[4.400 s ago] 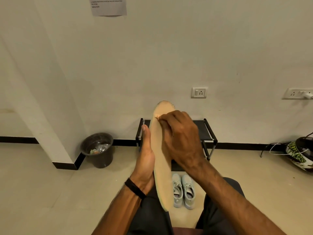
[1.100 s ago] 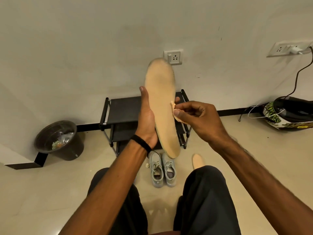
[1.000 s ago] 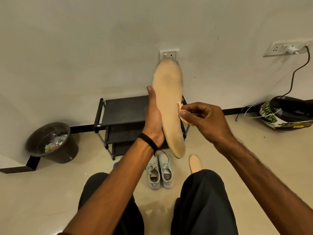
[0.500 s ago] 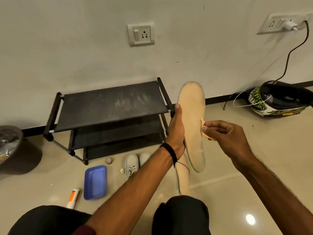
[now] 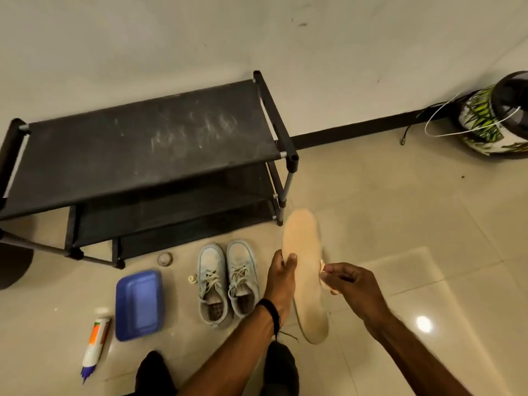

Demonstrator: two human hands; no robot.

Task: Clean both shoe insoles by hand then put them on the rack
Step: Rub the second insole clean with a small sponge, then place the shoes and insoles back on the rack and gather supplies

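Left grip (image 5: 281,278) clasps insole (image 5: 307,270) edge; right grip (image 5: 350,284) pinches cloth (image 5: 323,277) against it.

Both forearms are bare, with no sleeves showing. A black band (image 5: 268,308) circles the left wrist, a thin dark thread trailing from it. Dark trousers (image 5: 281,367) cover the legs.

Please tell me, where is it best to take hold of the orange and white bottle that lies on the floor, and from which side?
Probably from above, at the middle of its body. The bottle lies flat on the floor, cap end toward the person. The blue tray sits close on its right, so a hand should come down over the top, fingers closing across the narrow width.
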